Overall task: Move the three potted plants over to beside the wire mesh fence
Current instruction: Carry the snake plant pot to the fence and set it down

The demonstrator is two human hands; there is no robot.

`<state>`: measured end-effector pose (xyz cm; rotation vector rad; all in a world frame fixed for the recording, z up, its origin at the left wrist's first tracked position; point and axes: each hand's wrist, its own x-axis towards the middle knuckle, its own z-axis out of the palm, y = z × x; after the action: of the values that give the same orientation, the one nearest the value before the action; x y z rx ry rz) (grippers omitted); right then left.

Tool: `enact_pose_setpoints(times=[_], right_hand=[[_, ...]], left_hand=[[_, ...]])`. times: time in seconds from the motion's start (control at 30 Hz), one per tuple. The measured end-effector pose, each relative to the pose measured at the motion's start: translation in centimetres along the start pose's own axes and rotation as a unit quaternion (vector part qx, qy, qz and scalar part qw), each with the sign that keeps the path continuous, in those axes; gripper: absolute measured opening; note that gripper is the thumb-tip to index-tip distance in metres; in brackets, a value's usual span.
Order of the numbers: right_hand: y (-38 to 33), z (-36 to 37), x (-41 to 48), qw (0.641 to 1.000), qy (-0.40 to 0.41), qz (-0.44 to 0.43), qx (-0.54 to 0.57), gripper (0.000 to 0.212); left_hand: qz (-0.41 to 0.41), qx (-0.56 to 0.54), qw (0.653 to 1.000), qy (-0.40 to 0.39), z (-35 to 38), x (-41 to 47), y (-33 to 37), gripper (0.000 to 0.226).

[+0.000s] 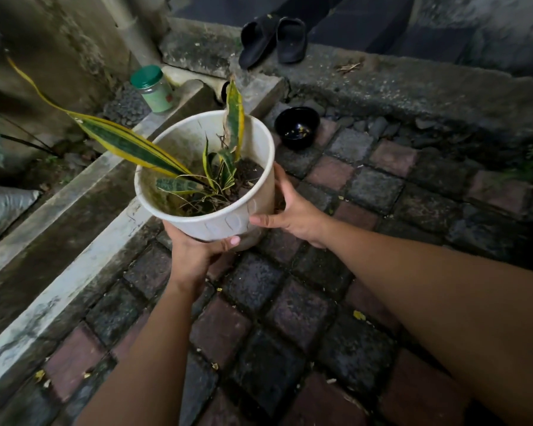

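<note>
1. The left hand (194, 247) cups the white pot (228, 216) from beneath, thumb curled up its wall.
2. The right hand (293, 210) presses its right side, fingers spread.
3. The pot is held above the paving bricks (290, 315), tilted toward the camera; its longest leaf (126, 142) points up-left.

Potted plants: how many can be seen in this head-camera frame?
1. A white pot with a yellow-edged striped plant, held by the left hand and right hand above the paving. The other two are out of view.
</note>
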<state>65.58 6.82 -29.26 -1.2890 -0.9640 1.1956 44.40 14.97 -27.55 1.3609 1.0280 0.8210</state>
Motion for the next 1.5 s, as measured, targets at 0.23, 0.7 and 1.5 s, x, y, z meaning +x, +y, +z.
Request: enact_pose_setpoints(times=[0.23, 0.7, 1.5], right_hand=[[-0.8, 2.5, -0.8, 0.993, 0.053, -0.012, 0.108, 0.116], [-9.4, 3.6, 0.9, 0.967, 0.130, -0.146, 0.163, 0.126], [-83.9, 15.5, -17.4, 0.972, 0.135, -0.171, 0.091, 0.099]], left_hand=[[-0.021, 0.000, 1.000, -0.005, -1.6, -0.3, 1.1, 0.116], [0.130, -0.079, 0.988, -0.008, 0.4, 0.8, 9.5, 0.105], [0.154, -0.139, 0.978, -0.029, -8.9, -16.0, 82.6, 0.129]])
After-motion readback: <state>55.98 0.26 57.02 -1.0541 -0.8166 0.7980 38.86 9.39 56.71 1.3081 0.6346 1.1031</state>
